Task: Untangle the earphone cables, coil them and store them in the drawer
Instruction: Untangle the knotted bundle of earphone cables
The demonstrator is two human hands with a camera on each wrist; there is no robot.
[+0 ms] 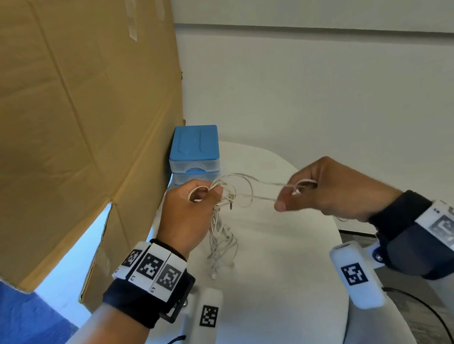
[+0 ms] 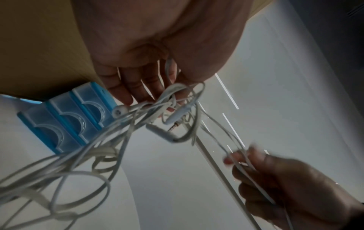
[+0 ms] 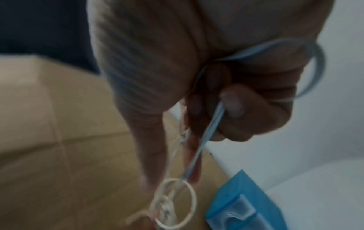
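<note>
The left hand (image 1: 189, 214) is raised above a white counter (image 1: 271, 251), its fingers curled around a bunched tangle of white earphone cables (image 1: 221, 229). A small loop of cable pokes out over the top of this hand. In the left wrist view, an earbud (image 2: 119, 110), a metal plug (image 2: 174, 126) and several thin strands cross one another just below the fingertips (image 2: 126, 96).

The right hand (image 1: 327, 191) is held level with the left, a little apart from it. Its thumb and fingers pinch a pair of strands that run across the gap to the tangle, looping loosely on the way. The right wrist view is blurred but shows a flat cable passing through the closed fingers (image 3: 232, 102) and curling round the side of the hand.

From the left hand, the rest of the cables hang down in a loose cluster, the lowest ends reaching the counter.

Just behind the left hand stands a small blue drawer unit (image 1: 194, 153) with see-through drawer fronts, all of them closed. It sits at the back of the counter, against a large brown cardboard sheet (image 1: 58, 120) standing on the left. A pale wall (image 1: 322, 76) rises behind.
</note>
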